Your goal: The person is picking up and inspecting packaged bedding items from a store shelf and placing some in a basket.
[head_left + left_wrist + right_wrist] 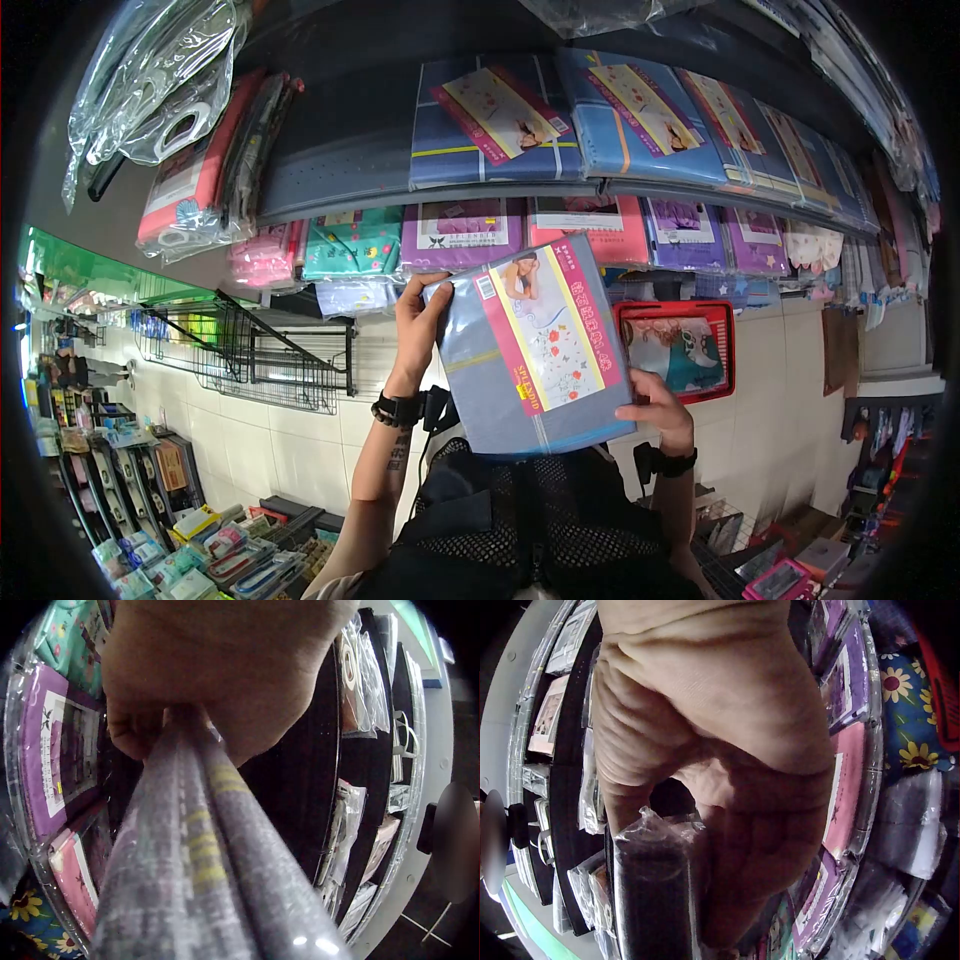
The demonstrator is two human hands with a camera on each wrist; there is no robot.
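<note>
A flat grey-blue packaged bed sheet [470, 385], wrapped in clear plastic, is held up slightly tilted before my chest. Its pink and yellow label [548, 335] faces up and reads SPLENDID. At the upper left edge my left hand [422, 318] grips it, thumb on top. My right hand [660, 408] pinches the lower right edge, thumb on the front and fingers mostly behind. In the left wrist view, thick folds of the sheet [202, 847] run out from under the left hand [225, 667]. The right wrist view has the pack's end [656, 892] between thumb and fingers.
Similar packs [490, 115] line the dark upper shelf [340, 150]. Below them lie purple [465, 235], pink and teal packs. A red basket [728, 350] holding a patterned pack stands on the tiled floor at right. Black wire racks [260, 360] stand at left.
</note>
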